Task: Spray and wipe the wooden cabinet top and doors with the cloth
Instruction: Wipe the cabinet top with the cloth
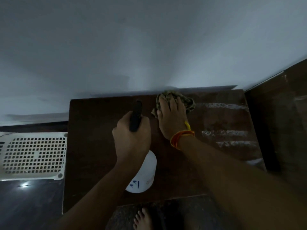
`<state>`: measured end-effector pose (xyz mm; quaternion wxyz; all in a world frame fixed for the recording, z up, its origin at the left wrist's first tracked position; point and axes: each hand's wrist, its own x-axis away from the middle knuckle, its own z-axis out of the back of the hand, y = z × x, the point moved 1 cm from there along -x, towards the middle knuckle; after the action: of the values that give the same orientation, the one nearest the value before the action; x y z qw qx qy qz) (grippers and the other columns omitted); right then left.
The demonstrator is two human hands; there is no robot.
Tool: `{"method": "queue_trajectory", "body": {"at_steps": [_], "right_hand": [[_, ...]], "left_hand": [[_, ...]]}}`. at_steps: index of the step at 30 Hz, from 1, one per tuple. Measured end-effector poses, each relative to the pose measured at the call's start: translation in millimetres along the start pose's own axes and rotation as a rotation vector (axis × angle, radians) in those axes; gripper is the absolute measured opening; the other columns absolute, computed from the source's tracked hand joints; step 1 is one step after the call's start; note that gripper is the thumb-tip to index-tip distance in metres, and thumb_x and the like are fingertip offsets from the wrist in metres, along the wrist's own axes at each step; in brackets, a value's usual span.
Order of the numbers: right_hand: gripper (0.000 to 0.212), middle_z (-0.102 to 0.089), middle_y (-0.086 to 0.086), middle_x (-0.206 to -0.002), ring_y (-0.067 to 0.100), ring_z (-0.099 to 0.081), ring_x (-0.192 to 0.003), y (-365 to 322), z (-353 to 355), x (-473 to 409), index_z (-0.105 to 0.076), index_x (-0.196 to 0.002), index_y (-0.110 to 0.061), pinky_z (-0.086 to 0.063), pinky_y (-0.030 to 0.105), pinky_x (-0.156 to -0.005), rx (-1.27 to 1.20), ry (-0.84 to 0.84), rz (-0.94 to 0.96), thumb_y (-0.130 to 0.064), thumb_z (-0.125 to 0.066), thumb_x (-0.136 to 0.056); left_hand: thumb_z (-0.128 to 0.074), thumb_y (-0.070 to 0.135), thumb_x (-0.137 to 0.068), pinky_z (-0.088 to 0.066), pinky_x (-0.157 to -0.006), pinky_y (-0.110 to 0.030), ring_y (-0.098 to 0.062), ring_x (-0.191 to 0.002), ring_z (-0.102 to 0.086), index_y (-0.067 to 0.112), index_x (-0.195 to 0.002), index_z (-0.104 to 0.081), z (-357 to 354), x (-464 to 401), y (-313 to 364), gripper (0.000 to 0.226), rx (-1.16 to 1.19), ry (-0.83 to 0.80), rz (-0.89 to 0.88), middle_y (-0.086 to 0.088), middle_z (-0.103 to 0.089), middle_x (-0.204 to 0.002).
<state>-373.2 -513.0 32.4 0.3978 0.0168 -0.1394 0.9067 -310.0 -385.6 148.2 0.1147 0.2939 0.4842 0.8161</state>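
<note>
A bare foot [144, 219] stands at the near edge of the dark wooden cabinet top [93, 146], a surface bare along its left side. The left hand [131, 135] grips a white plastic spray bottle [144, 175] by its black head. Farther back, the right hand [172, 118] presses flat, fingers spread, on the crumpled cloth [186, 101] beside the wall [149, 44]; pale streaks [227, 132] lie rightward

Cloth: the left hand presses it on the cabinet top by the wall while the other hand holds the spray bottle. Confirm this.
Wrong hand. The head view shows the right hand pressing the cloth on the cabinet top by the wall; the left hand holds the spray bottle.
</note>
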Motion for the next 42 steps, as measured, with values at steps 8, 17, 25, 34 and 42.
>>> {"method": "queue_trajectory", "body": {"at_steps": [8, 17, 25, 34, 42], "right_hand": [[0.051, -0.02, 0.012, -0.156, 0.038, -0.012, -0.144, -9, 3, 9, -0.025, -0.148, -0.022, -0.013, 0.049, -0.119, -0.025, -0.028, 0.021, -0.034, -0.034, -0.099], [0.051, -0.02, 0.014, -0.156, 0.038, -0.013, -0.143, -5, 2, 7, -0.025, -0.148, -0.021, -0.013, 0.047, -0.119, -0.044, -0.009, 0.01, -0.034, -0.035, -0.099], [0.054, -0.025, 0.015, -0.154, 0.036, -0.02, -0.141, 22, 3, 0, -0.022, -0.149, -0.022, -0.017, 0.047, -0.117, 0.042, 0.0, 0.008, -0.038, -0.033, -0.099], [0.055, -0.023, 0.016, -0.154, 0.034, -0.017, -0.143, 37, 3, 15, -0.019, -0.149, -0.022, -0.015, 0.047, -0.118, 0.085, -0.045, 0.037, -0.039, -0.029, -0.098], [0.056, -0.018, 0.016, -0.156, 0.035, -0.014, -0.144, 45, 4, 7, -0.016, -0.15, -0.022, -0.013, 0.048, -0.118, 0.104, -0.073, 0.055, -0.038, -0.03, -0.099]], "left_hand": [[-0.055, 0.02, -0.094, -0.055, -0.059, -0.053, -0.045, -0.072, -0.063, 0.016, -0.082, -0.058, -1, 5, -2, 0.013, -0.005, -0.025, 0.012, -0.018, -0.064, -0.082], [-0.055, 0.018, -0.095, -0.055, -0.06, -0.052, -0.048, -0.073, -0.062, 0.011, -0.084, -0.058, 0, 8, -2, 0.013, 0.004, -0.024, -0.009, -0.022, -0.064, -0.083], [-0.057, 0.018, -0.094, -0.052, -0.052, -0.046, -0.047, -0.069, -0.061, 0.006, -0.083, -0.059, -2, 14, -5, 0.017, 0.025, 0.001, -0.02, -0.026, -0.062, -0.078], [-0.056, 0.016, -0.094, -0.053, -0.057, -0.054, -0.05, -0.07, -0.061, 0.004, -0.082, -0.059, -6, 30, -5, 0.017, 0.043, 0.011, -0.002, -0.027, -0.061, -0.077], [-0.056, 0.018, -0.094, -0.055, -0.055, -0.049, -0.046, -0.069, -0.062, 0.009, -0.083, -0.059, -14, 42, -11, 0.015, 0.013, 0.027, -0.033, -0.025, -0.062, -0.078]]}}
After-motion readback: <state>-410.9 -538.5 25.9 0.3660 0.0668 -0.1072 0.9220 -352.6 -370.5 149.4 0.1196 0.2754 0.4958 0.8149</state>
